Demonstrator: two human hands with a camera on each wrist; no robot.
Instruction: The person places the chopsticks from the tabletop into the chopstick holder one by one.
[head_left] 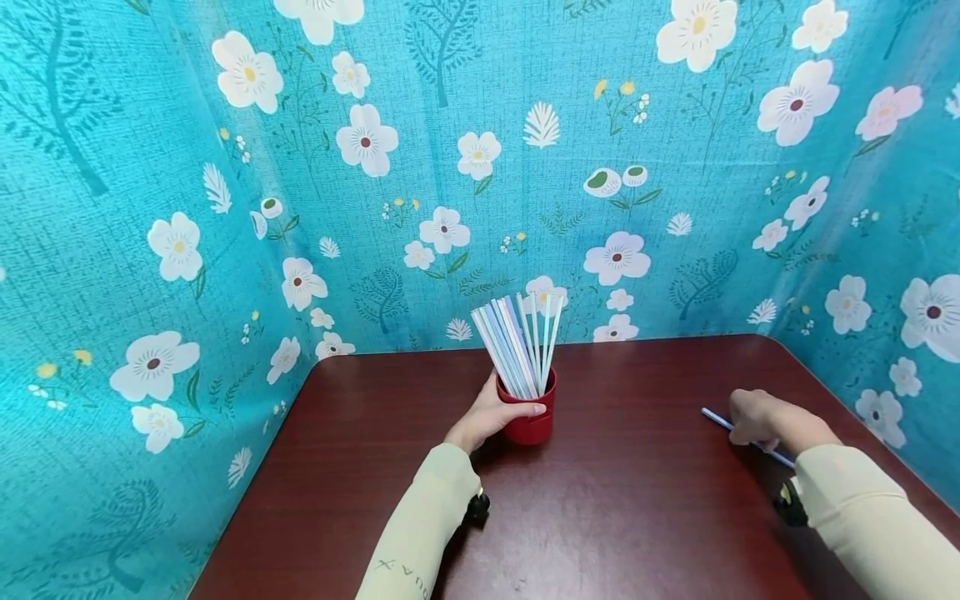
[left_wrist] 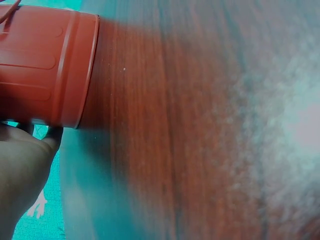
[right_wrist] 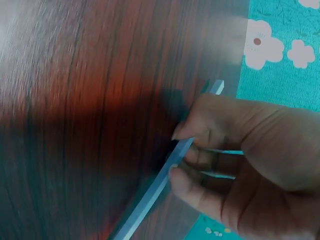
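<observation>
A small red bucket-shaped cup stands on the dark table, filled with a bunch of thin pastel sticks that fan out above its rim. My left hand grips the cup from the left side, thumb across its front near the rim. In the left wrist view the cup's ribbed wall shows, with the hand's fingers against it. Over at the right, my right hand pinches a thin pale-blue stick between thumb and fingers, close over the tabletop. Both ends of this stick stick out past the hand.
The reddish-brown wooden table has rounded far corners. A blue flowered cloth hangs behind it and along both sides, close to the table's edges. Dark wrist devices sit at both sleeve cuffs.
</observation>
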